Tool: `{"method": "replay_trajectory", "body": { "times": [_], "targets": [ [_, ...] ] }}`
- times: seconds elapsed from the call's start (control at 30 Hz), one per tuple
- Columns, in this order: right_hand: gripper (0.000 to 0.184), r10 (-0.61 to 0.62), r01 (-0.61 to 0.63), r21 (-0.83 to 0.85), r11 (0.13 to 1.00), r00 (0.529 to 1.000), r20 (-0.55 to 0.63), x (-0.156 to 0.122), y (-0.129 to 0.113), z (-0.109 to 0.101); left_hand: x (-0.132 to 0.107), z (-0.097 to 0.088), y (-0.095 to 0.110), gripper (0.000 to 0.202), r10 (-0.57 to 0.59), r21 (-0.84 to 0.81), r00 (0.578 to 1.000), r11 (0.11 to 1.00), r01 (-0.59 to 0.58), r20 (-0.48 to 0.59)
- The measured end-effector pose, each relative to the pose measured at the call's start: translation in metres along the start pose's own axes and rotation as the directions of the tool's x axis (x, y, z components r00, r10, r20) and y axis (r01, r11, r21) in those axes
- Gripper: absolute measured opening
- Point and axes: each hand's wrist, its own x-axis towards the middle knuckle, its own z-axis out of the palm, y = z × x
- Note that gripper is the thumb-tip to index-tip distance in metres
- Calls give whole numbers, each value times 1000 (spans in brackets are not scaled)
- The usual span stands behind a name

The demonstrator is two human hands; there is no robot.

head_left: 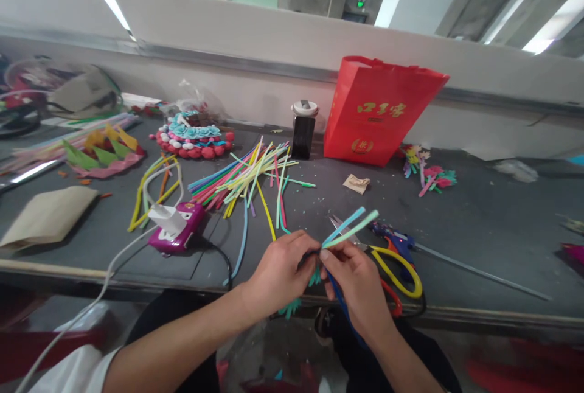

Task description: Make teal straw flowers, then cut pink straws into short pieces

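Note:
My left hand [279,268] and my right hand [353,280] meet at the table's front edge, both closed in a pinch on a small bundle of foam strips [349,227]. A light blue strip and a green strip stick up to the right from my fingers. A dark blue strip [340,305] hangs down under my right hand. Bits of teal foam [314,277] show between and below my hands. A loose pile of coloured foam strips [249,180] lies on the dark grey table [479,222] behind my left hand.
Yellow-handled scissors [396,265] and a blue glue gun [392,238] lie right of my hands. A magenta power strip [177,226] with a white plug sits left. A red bag [381,110], a black bottle [303,131] and a foam-flower piece [194,134] stand behind.

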Motion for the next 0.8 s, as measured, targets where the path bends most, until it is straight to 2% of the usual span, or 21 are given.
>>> {"method": "replay_trajectory", "body": {
  "times": [0.2,0.33,0.47,0.53,0.63,0.7,0.8],
  "targets": [
    [24,-10,11,-88,996,1000,19,-4,-2,-2,0,-2,-3,12,-9,-22,1000,1000,9,-15],
    [19,-56,52,-226,973,998,-10,-2,-4,-5,2,-7,0,12,-120,-44,992,992,122,46],
    [15,-120,110,-349,931,993,-7,1,-8,-13,4,-13,5,13,-223,-140,965,960,242,140],
    [16,-100,104,-350,931,995,30,2,-9,-16,5,-15,5,14,-291,-241,937,911,333,195],
    [18,-36,56,-261,964,996,82,3,-11,-19,5,-13,2,18,-377,-439,893,778,450,248],
    [20,-5,25,-221,975,996,93,2,-12,-18,6,-11,-1,21,-399,-522,875,702,484,274],
    [20,-35,55,-293,955,997,73,1,-15,-16,6,-8,-4,23,-409,-548,862,667,505,298]
  ]
}}
